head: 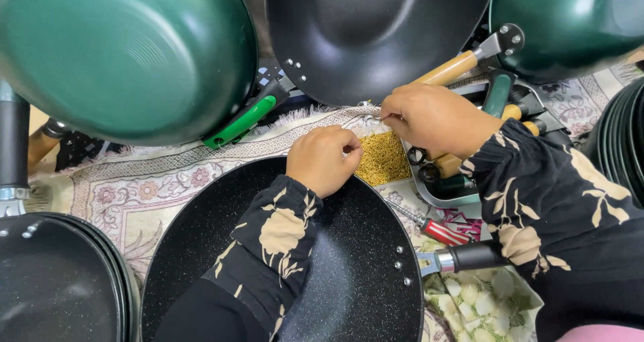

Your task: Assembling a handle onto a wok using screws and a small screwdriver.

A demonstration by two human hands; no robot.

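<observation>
Right now our hands meet over the heap of small brass screws (pixel 384 157), just beyond the speckled black pan (pixel 349 275). Our left hand (pixel 324 159) is curled, touching its near-left edge; our right hand (pixel 433 119) pinches at its far edge.

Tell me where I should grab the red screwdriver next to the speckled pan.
Probably by the red handle, coming down from above. The screwdriver lies flat on the cloth, its shaft pointing up-left under the rim of the speckled pan, so the tip end is crowded. The handle end lies just above the pan's black handle, so pinch it from the top.
</observation>
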